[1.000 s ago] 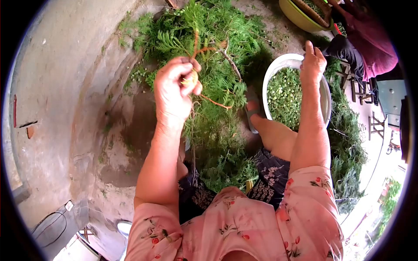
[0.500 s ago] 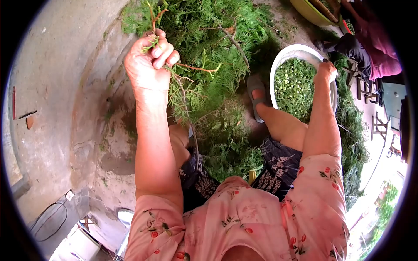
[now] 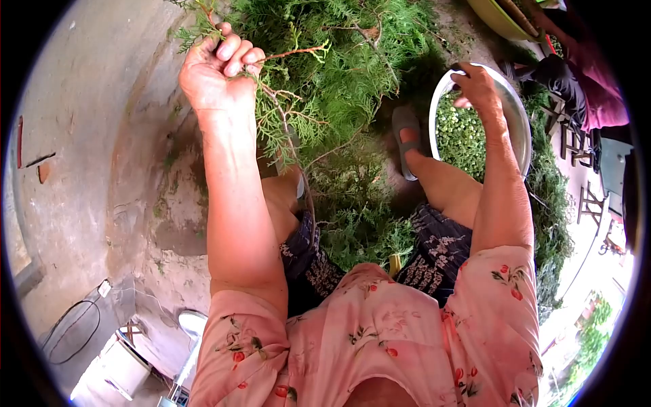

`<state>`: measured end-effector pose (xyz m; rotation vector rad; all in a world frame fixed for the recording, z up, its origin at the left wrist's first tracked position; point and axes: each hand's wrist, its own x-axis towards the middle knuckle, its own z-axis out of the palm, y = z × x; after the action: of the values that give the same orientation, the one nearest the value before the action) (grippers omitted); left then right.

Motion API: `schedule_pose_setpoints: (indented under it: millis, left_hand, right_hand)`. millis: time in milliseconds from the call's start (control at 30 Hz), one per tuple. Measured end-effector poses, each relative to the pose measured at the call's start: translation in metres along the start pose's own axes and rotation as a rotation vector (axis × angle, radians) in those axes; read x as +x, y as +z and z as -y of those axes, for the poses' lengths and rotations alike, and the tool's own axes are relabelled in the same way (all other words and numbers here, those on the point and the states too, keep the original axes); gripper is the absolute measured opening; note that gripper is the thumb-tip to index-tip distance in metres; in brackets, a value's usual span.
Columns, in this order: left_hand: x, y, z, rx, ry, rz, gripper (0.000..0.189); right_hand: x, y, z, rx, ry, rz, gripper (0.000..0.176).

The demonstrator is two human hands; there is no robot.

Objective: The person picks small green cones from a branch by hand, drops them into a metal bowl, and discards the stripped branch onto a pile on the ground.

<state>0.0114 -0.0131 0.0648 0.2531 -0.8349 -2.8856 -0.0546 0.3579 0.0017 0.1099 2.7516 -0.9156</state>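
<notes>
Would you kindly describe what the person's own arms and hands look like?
The left sleeve and right sleeve are short, loose and pink, printed with red flowers and dark leaves. The left hand and right hand wear no gloves.

Held sprig cropped, yellow basin cut off

left hand — now farther from basin
</notes>
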Motion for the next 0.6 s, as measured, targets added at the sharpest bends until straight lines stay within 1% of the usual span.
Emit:
schedule_pose_setpoints:
  millis: [33, 67, 100, 133, 167, 200, 233, 300, 333, 400, 433, 467, 500, 533, 567, 600]
  left_hand:
    - [0.0, -0.001, -0.002, -0.007, 0.008, -0.019, 0.013]
    - [-0.002, 0.003, -0.003, 0.03, 0.032, -0.105, 0.012]
    - [-0.003, 0.003, -0.005, 0.03, 0.039, -0.11, 0.012]
    - [-0.003, 0.002, -0.006, 0.029, 0.043, -0.125, 0.012]
    - [-0.003, 0.001, -0.009, 0.026, 0.046, -0.139, 0.012]
    - [-0.002, -0.001, -0.011, 0.031, 0.045, -0.156, 0.011]
    - [-0.001, -0.004, -0.012, 0.031, 0.049, -0.156, 0.011]
    - [0.0, -0.009, -0.015, -0.004, 0.054, -0.104, 0.01]
    - [0.0, -0.008, -0.016, -0.004, 0.059, -0.103, 0.01]
    - [-0.002, -0.007, -0.018, -0.007, 0.047, -0.118, 0.009]
    - [-0.002, -0.008, -0.018, -0.007, 0.047, -0.119, 0.009]
    - [0.0, -0.011, -0.02, -0.024, 0.05, -0.107, 0.009]
    - [0.001, -0.014, -0.021, -0.041, 0.054, -0.094, 0.009]
    - [0.001, -0.017, -0.023, -0.074, 0.041, -0.073, 0.009]
    - [0.001, -0.017, -0.022, -0.074, 0.042, -0.072, 0.009]
    - [0.001, -0.017, -0.023, -0.081, 0.063, -0.117, 0.01]
  right_hand:
    - [-0.005, -0.004, 0.01, 0.064, 0.163, 0.011, 0.023]
    - [0.004, -0.007, -0.009, -0.067, 0.04, -0.094, 0.026]
    - [0.013, -0.009, -0.03, -0.096, 0.031, -0.241, 0.025]
    - [0.018, -0.014, -0.047, -0.17, 0.078, -0.367, 0.022]
    - [0.039, -0.016, -0.098, -0.458, -0.129, -0.557, 0.028]
    - [0.029, -0.021, -0.087, -0.514, 0.075, -0.542, 0.036]
    - [0.008, -0.017, -0.055, -0.618, 0.306, -0.627, 0.04]
    - [0.022, -0.015, -0.08, -0.657, 0.34, -0.596, 0.039]
    - [0.027, -0.017, -0.081, -0.655, 0.335, -0.599, 0.039]
    - [0.032, -0.017, -0.086, -0.447, -0.066, -0.27, 0.037]
    - [0.016, -0.014, -0.051, -0.316, -0.106, -0.152, 0.036]
    - [0.012, -0.008, -0.036, -0.353, -0.193, -0.099, 0.034]
    - [0.016, 0.0, -0.033, -0.31, -0.295, -0.025, 0.035]
    - [0.002, 0.011, -0.015, -0.143, -0.285, 0.029, 0.035]
    - [-0.008, 0.012, 0.009, 0.188, -0.139, 0.364, 0.036]
    - [-0.013, 0.019, 0.022, 0.306, -0.068, 0.523, 0.037]
